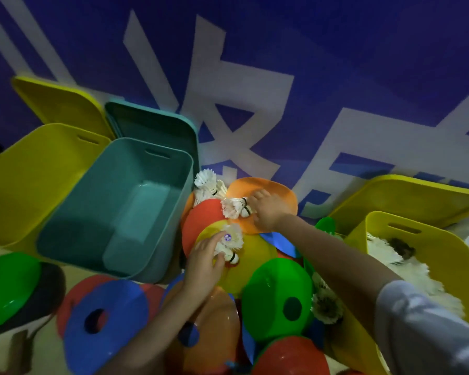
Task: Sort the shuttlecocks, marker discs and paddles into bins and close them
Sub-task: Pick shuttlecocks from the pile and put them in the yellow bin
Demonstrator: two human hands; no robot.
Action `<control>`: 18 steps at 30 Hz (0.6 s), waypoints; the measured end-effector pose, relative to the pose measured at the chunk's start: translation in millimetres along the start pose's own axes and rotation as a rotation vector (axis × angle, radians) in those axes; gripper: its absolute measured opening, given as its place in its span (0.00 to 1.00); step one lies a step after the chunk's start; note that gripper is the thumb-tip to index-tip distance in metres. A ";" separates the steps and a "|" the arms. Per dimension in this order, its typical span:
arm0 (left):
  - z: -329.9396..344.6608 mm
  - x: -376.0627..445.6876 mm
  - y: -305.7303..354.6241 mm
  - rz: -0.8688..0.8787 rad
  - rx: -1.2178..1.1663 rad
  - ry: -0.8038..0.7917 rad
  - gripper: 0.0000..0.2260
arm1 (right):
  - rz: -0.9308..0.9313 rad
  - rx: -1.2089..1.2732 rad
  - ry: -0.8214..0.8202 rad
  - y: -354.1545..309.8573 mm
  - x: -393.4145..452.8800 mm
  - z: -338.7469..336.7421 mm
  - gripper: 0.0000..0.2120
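Here both hands' fingers curl round white feathered shuttlecocks (232, 240), corks black-banded.

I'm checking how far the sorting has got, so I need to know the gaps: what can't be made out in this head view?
- Left yellow bin: its inside is hidden by its own wall.
- Right yellow bin: the count of shuttlecocks is hidden by the right arm and sleeve.
- Discs under the pile: overlapped, so uncountable.
- Left hand and right hand: motion blur hides how many shuttlecocks each grips.
- Dark object at the lower left: too dim to identify.
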State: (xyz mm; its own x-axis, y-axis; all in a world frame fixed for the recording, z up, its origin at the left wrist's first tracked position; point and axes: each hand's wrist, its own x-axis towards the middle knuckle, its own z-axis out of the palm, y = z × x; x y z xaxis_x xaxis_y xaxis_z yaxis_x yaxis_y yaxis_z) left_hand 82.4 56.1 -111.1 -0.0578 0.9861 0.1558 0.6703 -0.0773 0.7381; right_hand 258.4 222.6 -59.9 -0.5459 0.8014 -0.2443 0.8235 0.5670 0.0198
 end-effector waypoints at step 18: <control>-21.7 11.5 -19.0 -0.159 0.257 -0.440 0.25 | 0.009 0.170 0.223 32.2 -48.3 -2.5 0.19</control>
State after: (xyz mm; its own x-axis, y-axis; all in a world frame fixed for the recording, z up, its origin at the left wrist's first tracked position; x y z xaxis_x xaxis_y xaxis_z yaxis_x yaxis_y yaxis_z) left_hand 53.0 65.7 -109.1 0.1055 0.9554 -0.2758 0.8413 0.0621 0.5370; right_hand 311.0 202.6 -45.0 -0.5437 0.8389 -0.0248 0.8320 0.5349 -0.1470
